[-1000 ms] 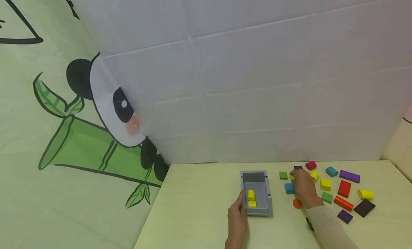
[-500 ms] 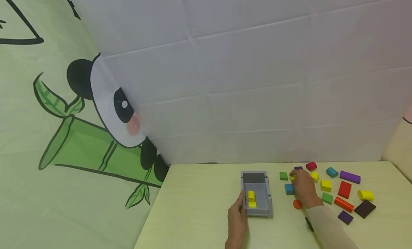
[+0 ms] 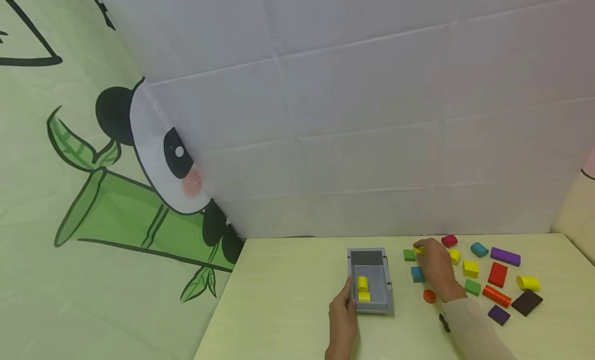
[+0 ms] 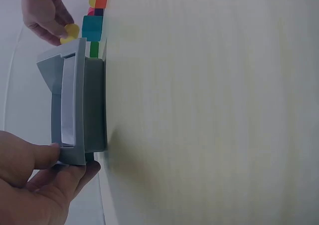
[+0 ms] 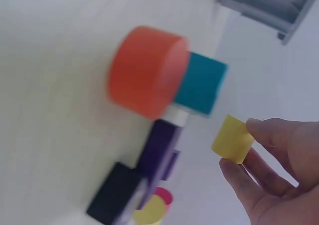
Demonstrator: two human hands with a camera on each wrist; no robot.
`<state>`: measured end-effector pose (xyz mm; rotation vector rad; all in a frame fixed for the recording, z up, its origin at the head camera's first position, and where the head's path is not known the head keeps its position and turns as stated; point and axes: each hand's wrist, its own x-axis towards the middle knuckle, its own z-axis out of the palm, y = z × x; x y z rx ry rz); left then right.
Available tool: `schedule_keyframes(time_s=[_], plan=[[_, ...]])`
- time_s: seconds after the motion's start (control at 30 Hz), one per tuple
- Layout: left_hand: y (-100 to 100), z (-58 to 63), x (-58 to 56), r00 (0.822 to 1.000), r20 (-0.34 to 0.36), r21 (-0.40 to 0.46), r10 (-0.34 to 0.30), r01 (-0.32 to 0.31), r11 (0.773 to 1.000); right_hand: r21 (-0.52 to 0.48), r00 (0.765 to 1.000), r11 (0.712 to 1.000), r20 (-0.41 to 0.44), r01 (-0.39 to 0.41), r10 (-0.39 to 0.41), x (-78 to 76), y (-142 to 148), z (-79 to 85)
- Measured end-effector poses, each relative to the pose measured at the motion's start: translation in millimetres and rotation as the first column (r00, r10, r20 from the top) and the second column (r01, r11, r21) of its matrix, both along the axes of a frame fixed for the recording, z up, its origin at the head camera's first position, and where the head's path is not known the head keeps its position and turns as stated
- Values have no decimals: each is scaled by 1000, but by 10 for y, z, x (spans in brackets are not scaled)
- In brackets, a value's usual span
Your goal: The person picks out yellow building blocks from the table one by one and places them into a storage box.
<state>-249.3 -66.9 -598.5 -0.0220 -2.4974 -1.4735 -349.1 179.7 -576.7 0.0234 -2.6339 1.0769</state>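
Observation:
My left hand (image 3: 343,318) grips the near left side of a grey box (image 3: 389,298); in the left wrist view the thumb (image 4: 46,155) lies on its rim with the fingers below. Two yellow blocks (image 3: 363,283) lie inside the box. To the right of it, my right hand (image 3: 437,267) pinches a small yellow block (image 5: 232,139) with a rounded side between thumb and fingertips. In the right wrist view this block shows above the table. Nearest to that hand are a green block (image 3: 409,255), a blue block (image 3: 417,274) and an orange round block (image 3: 429,296).
Loose blocks spread over the table's right side: red (image 3: 498,275), purple (image 3: 505,256), yellow (image 3: 470,268), green (image 3: 472,287), a red-orange cylinder (image 3: 496,295) and a dark flat one (image 3: 527,302). A white sheet (image 3: 372,143) hangs behind the table (image 3: 274,298).
My right hand has shifted slightly left and up with the yellow block in its fingers. It now covers the small purple block behind. The left hand and box stay put.

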Motion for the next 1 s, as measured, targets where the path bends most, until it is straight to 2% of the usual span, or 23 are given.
schedule_keyframes(time_s=[0.23,0.5,0.77,1.0], plan=[[-1,-9,17,1000,-3,0,2,-2,1000,-9,993,999,-111,-46,44,62,-126,180],[1,7,8,1000,26,10,6,-7,1000,-20,956,993,-272,-117,107,96,-322,295],[-3,27,-4,1000,19,-9,16,-16,1000,23,945,990,-296,-139,140,143,-552,377],[-6,21,-12,1000,26,-19,12,-11,1000,36,923,981,-335,-189,190,236,-757,446]])
